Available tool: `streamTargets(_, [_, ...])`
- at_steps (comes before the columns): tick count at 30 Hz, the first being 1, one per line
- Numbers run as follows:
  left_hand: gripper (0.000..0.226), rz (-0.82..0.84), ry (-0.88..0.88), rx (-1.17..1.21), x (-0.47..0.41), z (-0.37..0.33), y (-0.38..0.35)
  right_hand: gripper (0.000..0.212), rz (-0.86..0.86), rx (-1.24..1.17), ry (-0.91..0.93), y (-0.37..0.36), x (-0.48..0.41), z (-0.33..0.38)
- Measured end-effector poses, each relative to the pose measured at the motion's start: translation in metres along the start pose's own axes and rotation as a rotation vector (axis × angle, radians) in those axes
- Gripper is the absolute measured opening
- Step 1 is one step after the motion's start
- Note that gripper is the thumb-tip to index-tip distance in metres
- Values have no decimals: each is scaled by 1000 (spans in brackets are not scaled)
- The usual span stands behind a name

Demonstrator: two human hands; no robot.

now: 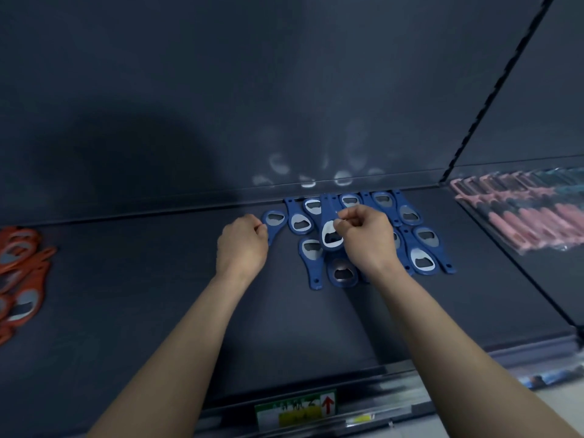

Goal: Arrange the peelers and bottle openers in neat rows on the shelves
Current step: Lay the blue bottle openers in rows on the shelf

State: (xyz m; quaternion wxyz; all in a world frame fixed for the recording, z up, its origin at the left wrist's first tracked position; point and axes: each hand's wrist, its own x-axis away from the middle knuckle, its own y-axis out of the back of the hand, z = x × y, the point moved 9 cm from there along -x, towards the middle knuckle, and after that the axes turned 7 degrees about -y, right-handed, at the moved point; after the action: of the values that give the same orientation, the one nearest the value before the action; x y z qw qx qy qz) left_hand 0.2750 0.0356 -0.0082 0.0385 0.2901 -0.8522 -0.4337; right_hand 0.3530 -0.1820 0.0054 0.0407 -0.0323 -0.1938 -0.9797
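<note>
Mid-alignment, my left hand point(241, 245) grips one blue plastic steel-mouthed bottle opener point(274, 219), my right hand point(368, 237) pinches a second opener point(330, 237); next, I should set both parallel.

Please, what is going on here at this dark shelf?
A person is sorting blue plastic bottle openers with metal mouths on a dark shelf. The left hand holds the handle of the leftmost blue opener. The right hand pinches another blue opener, raised above the pile. The group lies loosely, not yet in neat rows. Orange bottle openers lie at the far left, pink peelers at the right.
</note>
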Motion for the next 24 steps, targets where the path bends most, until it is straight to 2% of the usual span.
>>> streamTargets(4, [17, 27, -13, 92, 4, 3, 0, 3, 17, 0, -6, 0, -1, -3])
streamTargets(6, [23, 71, -31, 146, 5, 1, -6, 3, 21, -3, 1, 1, 0, -2])
streamTargets(13, [30, 188, -157, -42, -5, -4, -26, 2, 56, -4, 16, -3, 4, -2])
streamTargets(18, [36, 165, -198, -76, -7, -7, -26, 3, 88, 15, 11, -9, 7, -3])
streamTargets(22, [24, -3, -183, 121, -2, -9, -1, 2, 111, 21, 18, -14, 9, -1])
streamTargets(24, [16, -19, -191, 242, 2, -13, 8, 1, 134, 27, 20, -19, 11, 1])
